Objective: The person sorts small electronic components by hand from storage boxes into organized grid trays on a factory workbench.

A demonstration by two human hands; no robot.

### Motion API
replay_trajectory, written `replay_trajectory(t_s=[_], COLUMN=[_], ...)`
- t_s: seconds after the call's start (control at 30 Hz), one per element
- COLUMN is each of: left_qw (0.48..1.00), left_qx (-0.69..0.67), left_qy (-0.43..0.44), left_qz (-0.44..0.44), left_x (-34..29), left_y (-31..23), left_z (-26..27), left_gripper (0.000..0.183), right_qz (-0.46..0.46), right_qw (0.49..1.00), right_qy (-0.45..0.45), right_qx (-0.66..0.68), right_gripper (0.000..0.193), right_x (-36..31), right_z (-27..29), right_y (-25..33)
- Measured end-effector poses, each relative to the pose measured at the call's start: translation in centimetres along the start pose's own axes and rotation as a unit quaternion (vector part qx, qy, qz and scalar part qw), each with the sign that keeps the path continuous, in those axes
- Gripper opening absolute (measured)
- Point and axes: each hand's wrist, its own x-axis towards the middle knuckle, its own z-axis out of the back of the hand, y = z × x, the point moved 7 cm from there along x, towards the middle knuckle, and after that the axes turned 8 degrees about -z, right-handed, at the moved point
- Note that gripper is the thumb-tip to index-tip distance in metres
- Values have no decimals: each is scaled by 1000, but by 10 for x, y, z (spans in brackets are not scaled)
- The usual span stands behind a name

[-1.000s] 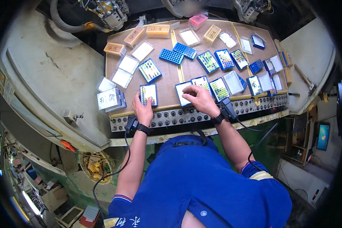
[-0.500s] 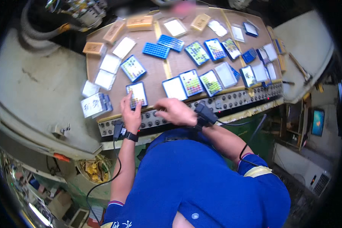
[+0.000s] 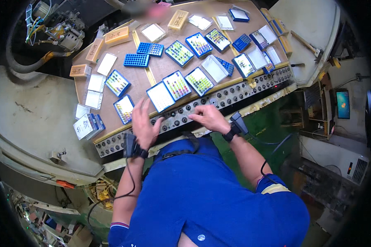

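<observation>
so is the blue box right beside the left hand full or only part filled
Part filled, it seems: coloured pieces show along the left side of the blue box, while much of the rest looks plain white.

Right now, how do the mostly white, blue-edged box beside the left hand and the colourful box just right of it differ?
The mostly white box shows at most faint marks; the colourful box holds rows of yellow-green and reddish pieces. The mostly white box sits nearer the left hand; the colourful box lies farther away. Both have blue edges.
</observation>
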Motion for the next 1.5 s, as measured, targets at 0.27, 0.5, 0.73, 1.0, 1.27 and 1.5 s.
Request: replay_trajectory(t_s=[0.27,0.5,0.73,1.0,1.27,1.5], left_qw=[991,992,993,999,850,786], left_qx=[10,2,-7,21,-388,-508], left_qy=[131,29,43,39,230,206], left_qz=[40,126,109,25,273,286], left_x=[35,24,40,60,-10,-42], left_y=[25,52,60,10,-39,-36], left_z=[-53,-44,-44,-36,-46,-58], left_gripper=[108,101,101,85,42,15], right_qz=[57,113,114,76,-22,6], right_qw=[998,991,990,995,995,936], right_qy=[24,78,70,-10,-83,-316], right_qx=[28,-4,-44,71,50,157], right_gripper=[26,30,38,32,31,24], right_x=[1,8,17,-4,-12,7], right_z=[1,-15,-7,25,62,128], right_y=[-4,-18,-9,-38,-93,-111])
